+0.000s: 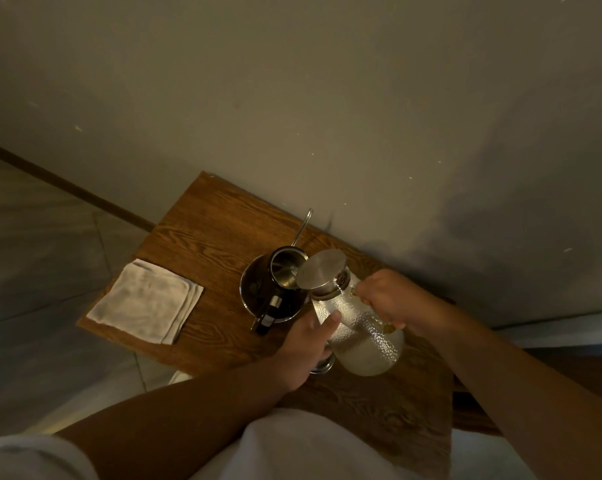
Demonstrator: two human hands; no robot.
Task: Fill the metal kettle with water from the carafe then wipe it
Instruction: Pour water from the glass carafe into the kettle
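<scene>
A dark metal kettle (pixel 258 292) with a thin gooseneck spout stands uncovered in the middle of the small wooden table (pixel 206 230). A textured glass carafe (pixel 365 337) with a steel lid is tilted so that its top leans over the kettle's open mouth. My right hand (pixel 389 297) grips the carafe's handle. My left hand (pixel 310 344) supports the carafe's body from the left side. Water fills the carafe's lower part. A folded white cloth (pixel 147 299) lies flat on the table's left end.
The table stands against a plain wall (pixel 327 116). A small round metal piece (pixel 322 367), perhaps the kettle's lid, lies under the carafe near my left hand. Tiled floor (pixel 33 254) lies to the left.
</scene>
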